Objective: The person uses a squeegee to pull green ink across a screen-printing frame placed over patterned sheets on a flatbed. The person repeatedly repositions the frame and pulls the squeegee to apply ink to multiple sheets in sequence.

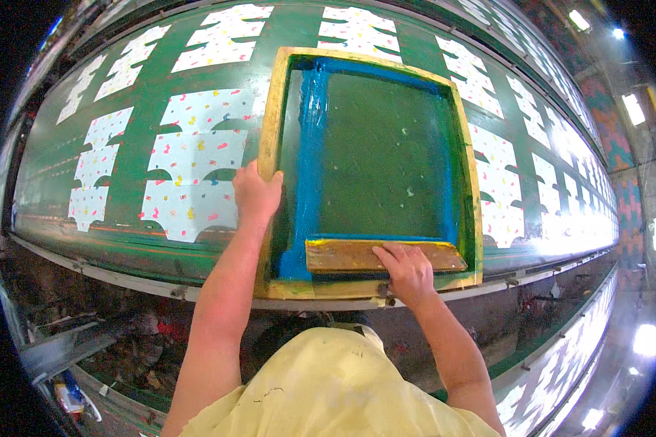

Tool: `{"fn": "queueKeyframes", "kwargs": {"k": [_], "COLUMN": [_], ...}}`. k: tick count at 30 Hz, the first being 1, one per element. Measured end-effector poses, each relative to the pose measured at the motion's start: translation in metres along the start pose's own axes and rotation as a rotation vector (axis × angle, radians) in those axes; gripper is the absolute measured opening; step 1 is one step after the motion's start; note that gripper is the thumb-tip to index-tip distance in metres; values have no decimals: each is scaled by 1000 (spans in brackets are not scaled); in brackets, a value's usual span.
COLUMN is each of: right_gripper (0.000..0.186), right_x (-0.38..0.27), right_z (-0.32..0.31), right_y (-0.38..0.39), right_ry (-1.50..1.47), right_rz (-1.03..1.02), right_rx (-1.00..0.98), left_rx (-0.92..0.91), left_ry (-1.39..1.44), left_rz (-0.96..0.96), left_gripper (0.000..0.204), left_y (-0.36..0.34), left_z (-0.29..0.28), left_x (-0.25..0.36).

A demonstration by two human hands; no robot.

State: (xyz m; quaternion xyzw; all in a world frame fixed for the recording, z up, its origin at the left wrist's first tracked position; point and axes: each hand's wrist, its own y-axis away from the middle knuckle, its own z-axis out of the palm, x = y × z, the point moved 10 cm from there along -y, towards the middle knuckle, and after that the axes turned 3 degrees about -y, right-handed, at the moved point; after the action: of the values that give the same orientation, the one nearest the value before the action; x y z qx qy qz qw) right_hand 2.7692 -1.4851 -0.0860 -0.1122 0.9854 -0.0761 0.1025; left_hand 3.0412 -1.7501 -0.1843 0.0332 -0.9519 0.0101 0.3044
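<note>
A wooden-framed printing screen [271, 131] lies on the long green table in front of me. Blue ink [310, 146] coats its left side thickly and runs in thinner bands along the other inner edges; the mesh [386, 153] between looks dark green. My left hand [258, 192] is closed on the left rail of the frame. With my right hand [407, 272] I grip a wooden squeegee [342, 256], which sits crosswise at the near end of the screen, inside the frame. Its blade edge is hidden.
White fabric pieces [193, 171] with small coloured prints lie in rows on the green table [135, 182], left, right and beyond the frame. A metal rail [532, 280] edges the table's near side. Another table with fabric pieces [561, 364] stands at lower right.
</note>
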Motion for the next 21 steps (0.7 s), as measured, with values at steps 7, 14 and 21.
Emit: {"fn": "queueKeyframes", "kwargs": {"k": [7, 14, 21], "right_gripper": [55, 46, 46], "right_x": [85, 191, 267], "right_z": [19, 30, 38], "right_y": [-134, -281, -392], "right_ry": [83, 151, 183], "right_rz": [5, 3, 28], "right_rx": [2, -7, -11], "left_rx": [124, 154, 209], "left_ry": [-36, -114, -152], "left_rz": [104, 108, 133], "left_gripper": [51, 46, 43], "left_y": [4, 7, 8], "left_z": [-11, -9, -15], "left_x": [22, 30, 41]}}
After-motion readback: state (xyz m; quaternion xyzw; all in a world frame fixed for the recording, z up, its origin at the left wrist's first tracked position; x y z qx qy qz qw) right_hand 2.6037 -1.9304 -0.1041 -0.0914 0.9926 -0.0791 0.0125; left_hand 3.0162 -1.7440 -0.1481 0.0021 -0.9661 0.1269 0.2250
